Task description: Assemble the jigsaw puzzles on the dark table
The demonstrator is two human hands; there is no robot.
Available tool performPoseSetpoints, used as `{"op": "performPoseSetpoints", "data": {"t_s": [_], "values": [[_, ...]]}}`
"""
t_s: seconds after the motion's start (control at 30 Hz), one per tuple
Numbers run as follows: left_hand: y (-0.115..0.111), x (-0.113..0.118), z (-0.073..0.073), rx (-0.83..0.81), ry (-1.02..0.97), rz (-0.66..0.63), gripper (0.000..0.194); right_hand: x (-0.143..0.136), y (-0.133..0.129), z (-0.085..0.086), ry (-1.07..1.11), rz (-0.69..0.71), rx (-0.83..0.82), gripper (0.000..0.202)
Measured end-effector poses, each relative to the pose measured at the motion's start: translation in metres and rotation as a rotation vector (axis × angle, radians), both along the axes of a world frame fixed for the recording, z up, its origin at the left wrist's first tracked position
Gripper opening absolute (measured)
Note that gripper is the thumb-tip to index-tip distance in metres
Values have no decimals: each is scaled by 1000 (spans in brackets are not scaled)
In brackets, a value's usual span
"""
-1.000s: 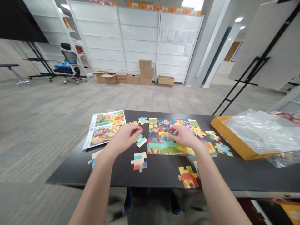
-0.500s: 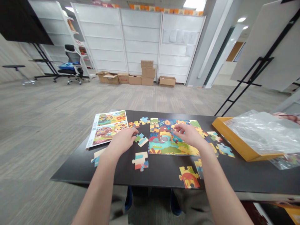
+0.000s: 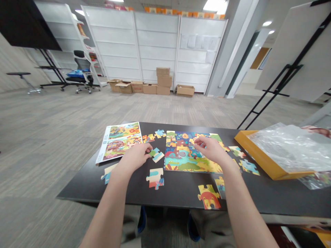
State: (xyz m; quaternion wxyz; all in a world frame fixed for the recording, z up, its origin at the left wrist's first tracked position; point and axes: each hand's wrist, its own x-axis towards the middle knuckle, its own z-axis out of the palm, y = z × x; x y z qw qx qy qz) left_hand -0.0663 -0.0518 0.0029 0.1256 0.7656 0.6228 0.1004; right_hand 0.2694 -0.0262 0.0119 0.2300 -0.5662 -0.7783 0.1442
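My left hand (image 3: 136, 157) is low over the table with its fingertips drawn together at the left edge of a green, blue and cream puzzle piece (image 3: 157, 155). That piece lies nearly flat. Over the upper right part of a partly joined animal puzzle (image 3: 186, 165) hovers my right hand (image 3: 210, 148); its thumb and forefinger are bent and a little apart, with nothing visible between them. Closer to me lie a cream and red piece (image 3: 155, 178) and a piece with an orange lion face (image 3: 209, 197). My right forearm partly covers another piece (image 3: 220, 186).
A picture sheet (image 3: 120, 141) lies at the table's left. More loose pieces (image 3: 248, 166) rest right of the puzzle, near a yellow box lid (image 3: 274, 168) holding clear plastic wrap (image 3: 289, 146). Cardboard boxes (image 3: 163, 81) stand along the far shelves.
My left fingertips have come down and closed in at the green and blue piece. My right hand has shifted very slightly to the right over the puzzle. The view has tilted a little.
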Motion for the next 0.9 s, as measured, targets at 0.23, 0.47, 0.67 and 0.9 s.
{"op": "performPoseSetpoints", "data": {"t_s": [0.23, 0.47, 0.67, 0.9], "values": [[-6, -26, 19, 163, -96, 198, 33, 14, 1, 5, 1, -60, 56, 24], [8, -16, 0, 243, 58, 154, 38, 16, -1, 7, 10, -77, 46, 23], [35, -5, -23, 220, 27, 136, 45, 19, -2, 6, 15, -99, 55, 24], [46, -4, -32, 171, 47, 170, 46, 31, -6, 14, 34, -138, 54, 26]]}}
